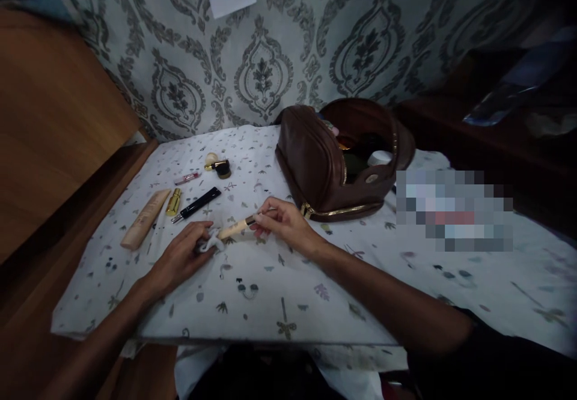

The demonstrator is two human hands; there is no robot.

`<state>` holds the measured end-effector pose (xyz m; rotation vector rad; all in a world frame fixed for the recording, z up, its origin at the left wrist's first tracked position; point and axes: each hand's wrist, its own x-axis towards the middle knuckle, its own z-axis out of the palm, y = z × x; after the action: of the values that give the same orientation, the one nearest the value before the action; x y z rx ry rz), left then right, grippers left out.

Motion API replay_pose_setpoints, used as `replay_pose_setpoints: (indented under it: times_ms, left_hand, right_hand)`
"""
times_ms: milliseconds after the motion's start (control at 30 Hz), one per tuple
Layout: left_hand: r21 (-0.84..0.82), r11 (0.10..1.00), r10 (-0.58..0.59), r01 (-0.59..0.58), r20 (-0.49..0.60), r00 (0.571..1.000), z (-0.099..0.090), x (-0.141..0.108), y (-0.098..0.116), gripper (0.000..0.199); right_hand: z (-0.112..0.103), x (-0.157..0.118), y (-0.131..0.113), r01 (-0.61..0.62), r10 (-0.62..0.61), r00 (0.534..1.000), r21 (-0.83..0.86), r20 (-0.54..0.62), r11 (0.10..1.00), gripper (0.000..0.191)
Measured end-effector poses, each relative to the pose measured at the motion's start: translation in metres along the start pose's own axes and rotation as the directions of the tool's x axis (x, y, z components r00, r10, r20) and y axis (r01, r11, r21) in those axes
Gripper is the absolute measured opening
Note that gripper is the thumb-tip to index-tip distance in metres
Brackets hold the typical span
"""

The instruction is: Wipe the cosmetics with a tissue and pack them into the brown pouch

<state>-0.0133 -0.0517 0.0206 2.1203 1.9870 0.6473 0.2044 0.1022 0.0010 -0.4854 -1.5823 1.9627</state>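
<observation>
Between my hands lies a slim beige cosmetic tube (232, 229) with a dark, shiny band towards its right end. My right hand (286, 223) pinches it there with thumb and fingers. My left hand (184, 248) is closed around a crumpled pale grey cloth (213, 242), which touches the tube's left end. Just beyond the left hand are a black tube with a clear tip (198, 203), a small gold bottle (174, 202) and a larger beige squeeze tube (145, 220).
An unzipped brown leather bag (315, 160) stands behind my right hand, with a white-lidded item (380, 158) inside. Farther back lie a thin pink tube (186, 178) and a small black-and-gold item (222, 168). A blurred patch (455, 211) covers something at right. A wooden panel (63, 112) rises at left.
</observation>
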Motion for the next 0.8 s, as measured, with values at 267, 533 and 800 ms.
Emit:
replay_pose_setpoints:
  times_ms: [267, 533, 800]
  left_hand:
    - [-0.139, 0.983, -0.13, 0.123, -0.043, 0.991, 0.004, 0.005, 0.015, 0.014]
    - [-0.536, 0.825, -0.174, 0.179, 0.061, 0.983, 0.016, 0.016, 0.062, 0.019]
    - [-0.43, 0.888, -0.166, 0.161, 0.027, 0.986, 0.003, 0.027, 0.052, 0.018]
  right_hand:
    - [0.007, 0.0, -0.007, -0.049, 0.064, 0.996, 0.232, -0.057, 0.972, 0.043]
    - [0.016, -0.004, 0.001, -0.063, 0.052, 0.997, 0.209, 0.058, 0.976, 0.038]
    - [0.013, -0.007, -0.01, -0.003, -0.002, 1.0, 0.231, 0.025, 0.973, 0.043]
